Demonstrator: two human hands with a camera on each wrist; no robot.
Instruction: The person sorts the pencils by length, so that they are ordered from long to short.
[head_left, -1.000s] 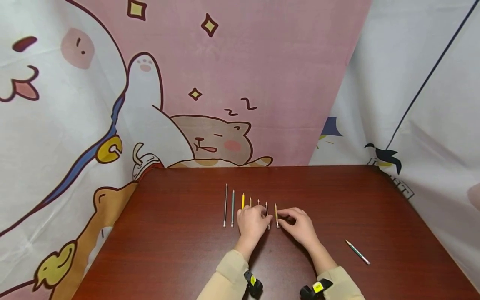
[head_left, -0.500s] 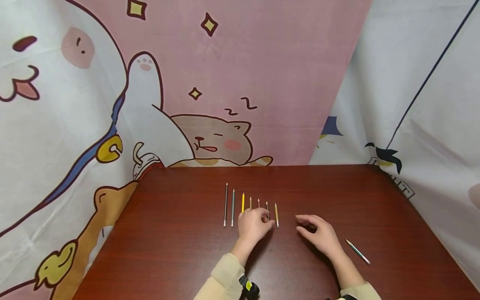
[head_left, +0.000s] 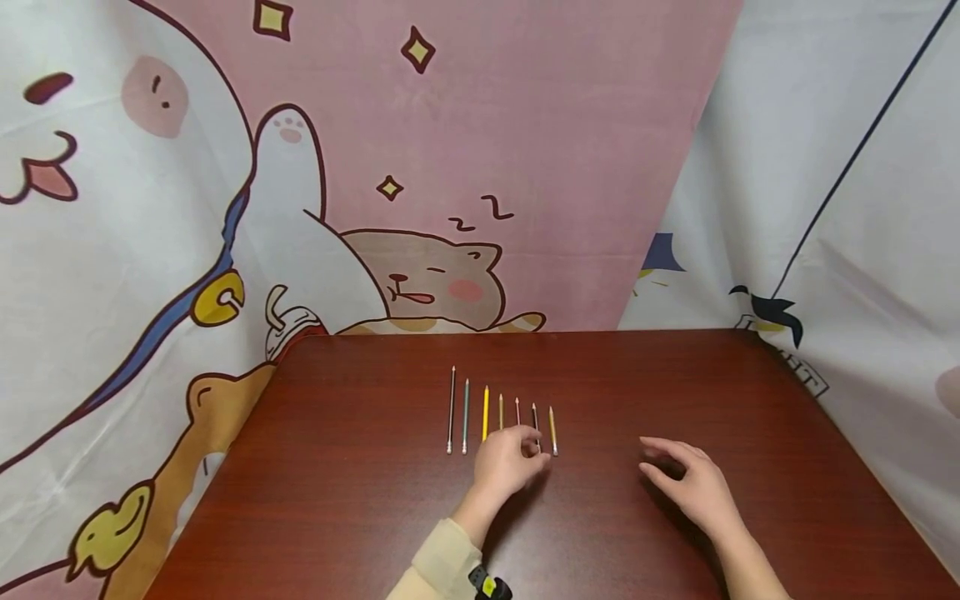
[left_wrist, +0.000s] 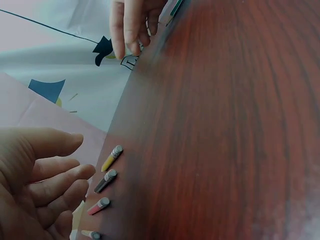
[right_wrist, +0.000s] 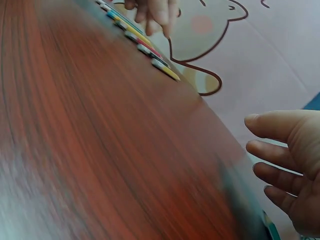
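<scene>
In the head view several pencils lie side by side in a row on the table, from a long dark pencil (head_left: 451,412) at the left, past a teal pencil (head_left: 466,417) and a bright yellow pencil (head_left: 486,410), to a short yellow pencil (head_left: 553,432) at the right. Over the near ends of the middle ones hovers my left hand (head_left: 504,460), fingers loosely bent and holding nothing. Well to the right, my right hand (head_left: 696,487) is above the table with thumb and fingers apart, also holding nothing. A green pencil (left_wrist: 175,9) lies by it, hidden in the head view.
The dark red wooden table (head_left: 337,500) reaches back to a pink and white cloth (head_left: 585,167) printed with cartoon animals. More cloth hangs along the left and right sides. A strapped wrist camera (head_left: 491,583) sits at my left cuff.
My right hand has left the short yellow pencil and moved right, now covering the green pencil in the head view. My left hand has drawn slightly toward me. The row has barely shifted.
</scene>
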